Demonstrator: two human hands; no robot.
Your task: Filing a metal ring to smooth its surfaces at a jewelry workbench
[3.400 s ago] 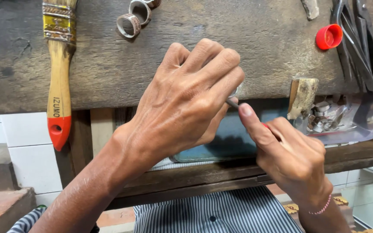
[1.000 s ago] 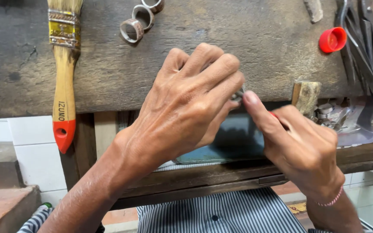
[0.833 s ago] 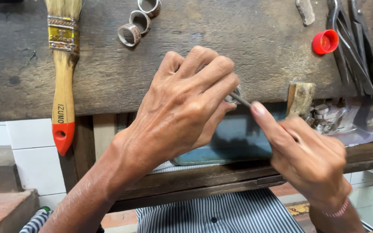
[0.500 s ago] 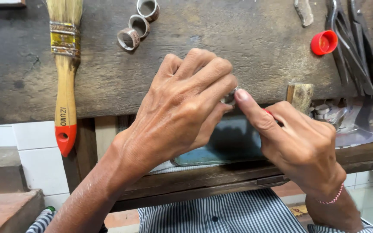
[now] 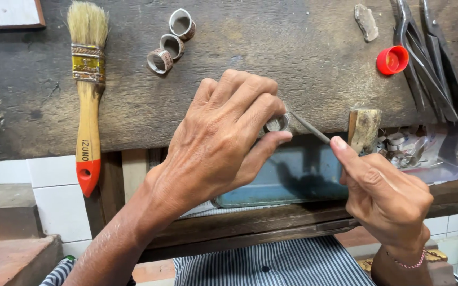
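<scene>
1. Looking down from the head camera, the left hand (image 5: pixel 216 143) reaches over the edge of a dark, worn wooden bench (image 5: pixel 292 63), its fingers curled tight around a small silver ring (image 5: pixel 276 124) pinched between thumb and fingertips.
2. The ring sits just at the bench's front edge, above a blue-grey metal tray (image 5: pixel 292 177) on the shelf below.
3. The right hand (image 5: pixel 385 198) is closed on a thin metal file (image 5: pixel 309 127), forefinger stretched along its shaft; the file's tip meets the ring.
4. A small wooden peg (image 5: pixel 364 130) juts from the bench edge just beside the right forefinger.
5. A paintbrush (image 5: pixel 87 100) with a pale wooden handle and a red end lies on the bench at the left, well apart from the hands.
6. Three more patterned rings (image 5: pixel 172 39) lie near the brush's bristle end.
7. A red cap (image 5: pixel 392 59) and dark metal pliers (image 5: pixel 425 58) rest at the upper right, with a small stone chip (image 5: pixel 367 21) close by.
8. A clear plastic bag (image 5: pixel 436 151) of silver scraps lies on the shelf behind the right hand.
9. Striped cloth (image 5: pixel 282 267) shows below the bench.
</scene>
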